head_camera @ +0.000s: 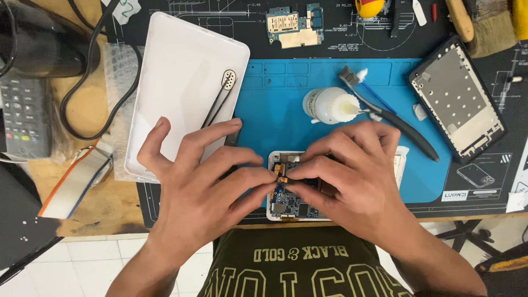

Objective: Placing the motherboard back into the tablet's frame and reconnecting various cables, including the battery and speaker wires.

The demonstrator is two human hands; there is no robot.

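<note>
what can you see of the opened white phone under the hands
The opened white-framed phone lies flat at the near edge of the blue rubber work mat, its back off and a blue circuit board with metal shields and gold-coloured parts exposed. The left hand and right hand cover most of it; fingers of both pinch a small gold-coloured part at its upper left. Its right end is mostly hidden.
</note>
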